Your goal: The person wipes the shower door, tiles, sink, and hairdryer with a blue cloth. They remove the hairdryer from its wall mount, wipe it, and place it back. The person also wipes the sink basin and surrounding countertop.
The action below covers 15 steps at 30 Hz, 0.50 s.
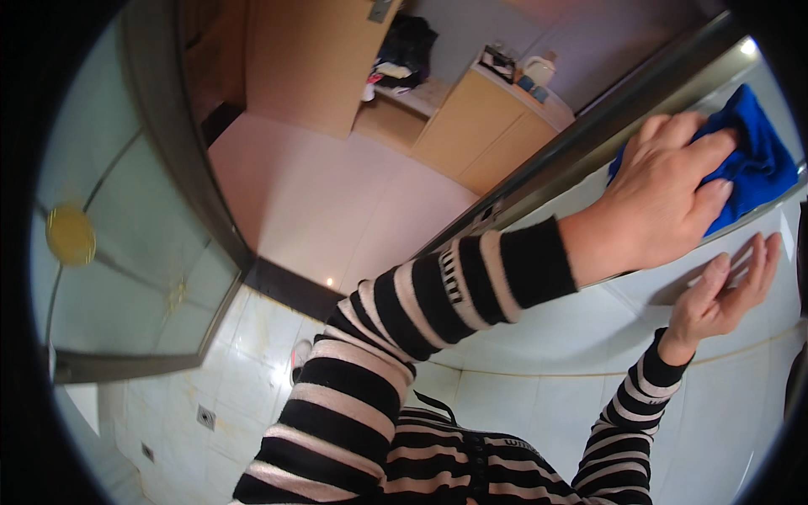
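Observation:
My left hand [656, 183] presses a blue cloth [760, 164] against a pale, glossy surface at the upper right. Its fingers are spread and bent over the cloth, and part of the cloth shows on the far side of the hand. Below it, my right hand [716, 309] is raised with the fingers apart and nothing in it, close to white wall tiles [549, 334]. Whether it touches them I cannot tell. Both arms wear black-and-white striped sleeves.
A dark door frame [536, 158] runs beside my left hand. Beyond the doorway stand an open wooden door [303, 63] and a wooden cabinet [473, 126] with bottles on top. At left is a frosted glass panel [145, 252]. Floor drains [206, 417] sit in the tiled floor.

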Tool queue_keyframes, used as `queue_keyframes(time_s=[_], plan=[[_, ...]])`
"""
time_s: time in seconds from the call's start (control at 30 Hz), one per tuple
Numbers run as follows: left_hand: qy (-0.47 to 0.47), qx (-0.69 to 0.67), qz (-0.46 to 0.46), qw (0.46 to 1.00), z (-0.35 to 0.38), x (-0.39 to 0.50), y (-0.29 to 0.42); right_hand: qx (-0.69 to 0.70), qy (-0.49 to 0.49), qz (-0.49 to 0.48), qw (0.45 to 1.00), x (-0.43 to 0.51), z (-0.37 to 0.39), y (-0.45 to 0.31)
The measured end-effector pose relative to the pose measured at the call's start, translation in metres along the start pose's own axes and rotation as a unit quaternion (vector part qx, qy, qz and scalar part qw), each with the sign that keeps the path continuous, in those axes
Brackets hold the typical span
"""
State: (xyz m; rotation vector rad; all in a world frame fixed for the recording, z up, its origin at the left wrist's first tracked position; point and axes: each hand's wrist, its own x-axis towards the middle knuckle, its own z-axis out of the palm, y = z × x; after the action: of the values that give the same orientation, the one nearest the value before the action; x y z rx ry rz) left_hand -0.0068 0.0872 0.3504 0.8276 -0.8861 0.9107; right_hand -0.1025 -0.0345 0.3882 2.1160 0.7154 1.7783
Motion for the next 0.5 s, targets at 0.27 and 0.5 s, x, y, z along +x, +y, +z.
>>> queue_keyframes(time_s=[0.27, 0.5], plan=[[-0.11, 0.014, -0.062, 0.992, -0.041, -0.066, -0.022, 0.104, 0.011, 0.112, 0.988, 0.027, 0.006, -0.023], [-0.181, 0.003, -0.271, 0.945, -0.131, -0.154, -0.025, -0.029, 0.009, 0.085, 0.996, 0.029, 0.018, -0.038]])
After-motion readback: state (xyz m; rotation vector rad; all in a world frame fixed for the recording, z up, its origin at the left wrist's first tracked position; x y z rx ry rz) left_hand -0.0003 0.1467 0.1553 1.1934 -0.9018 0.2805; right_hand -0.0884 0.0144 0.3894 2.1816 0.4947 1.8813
